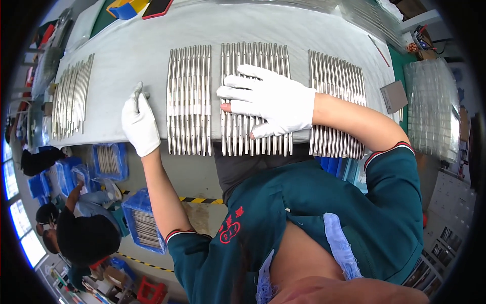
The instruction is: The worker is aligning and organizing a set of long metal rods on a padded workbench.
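My right hand, in a white glove with a couple of bare fingertips showing, lies spread over the middle row of metal rods. Its fingers are apart and grip nothing; part of that row is hidden beneath it. My left hand, also gloved in white, is seen edge-on over the table's near edge, left of another row of metal rods. Its fingers point away from me, loosely extended with greyish tips, and hold nothing visible. A third row of rods lies under and beside my right forearm.
The white-covered table also carries a looser rod group at left, a red-edged phone and a small grey box. Clear plastic trays stand at right. Blue crates of rods and a seated person are at lower left.
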Motion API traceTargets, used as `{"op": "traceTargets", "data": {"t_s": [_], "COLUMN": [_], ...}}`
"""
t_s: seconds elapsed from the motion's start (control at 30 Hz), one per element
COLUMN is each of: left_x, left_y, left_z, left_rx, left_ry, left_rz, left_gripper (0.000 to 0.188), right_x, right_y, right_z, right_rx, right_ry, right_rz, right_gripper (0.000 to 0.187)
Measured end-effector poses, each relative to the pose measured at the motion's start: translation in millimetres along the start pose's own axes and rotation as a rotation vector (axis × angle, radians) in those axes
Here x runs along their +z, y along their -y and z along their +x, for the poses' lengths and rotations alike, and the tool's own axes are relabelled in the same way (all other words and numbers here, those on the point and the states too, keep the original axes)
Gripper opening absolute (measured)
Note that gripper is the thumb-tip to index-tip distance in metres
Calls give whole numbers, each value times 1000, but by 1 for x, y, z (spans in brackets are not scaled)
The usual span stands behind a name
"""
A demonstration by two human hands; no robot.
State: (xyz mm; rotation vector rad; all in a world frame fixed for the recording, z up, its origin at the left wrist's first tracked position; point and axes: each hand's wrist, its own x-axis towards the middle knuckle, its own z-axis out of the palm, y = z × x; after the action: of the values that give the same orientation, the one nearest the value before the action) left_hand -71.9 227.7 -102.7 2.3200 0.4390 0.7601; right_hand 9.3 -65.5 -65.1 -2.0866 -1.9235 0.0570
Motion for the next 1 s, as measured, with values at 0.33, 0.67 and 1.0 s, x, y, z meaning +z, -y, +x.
{"op": "traceTargets", "data": {"t_s": [0.33, 0.67, 1.0], "left_x": [-2, -2, -1], "left_y": [-5, -9, -4], "left_z": [0, 0, 1], "left_rx": [-17, -38, -4], "left_ry": [13, 17, -4], "left_rz": [25, 27, 19], "left_gripper": [25, 26, 25], "right_x": [3, 1, -5], "right_y": [-2, -3, -13], "right_z": [2, 1, 14], "right_rx": [-17, -34, -44], "right_ry": [-25, 15, -124], "right_rz": [-13, -29, -142], "right_gripper": [67, 73, 60]}}
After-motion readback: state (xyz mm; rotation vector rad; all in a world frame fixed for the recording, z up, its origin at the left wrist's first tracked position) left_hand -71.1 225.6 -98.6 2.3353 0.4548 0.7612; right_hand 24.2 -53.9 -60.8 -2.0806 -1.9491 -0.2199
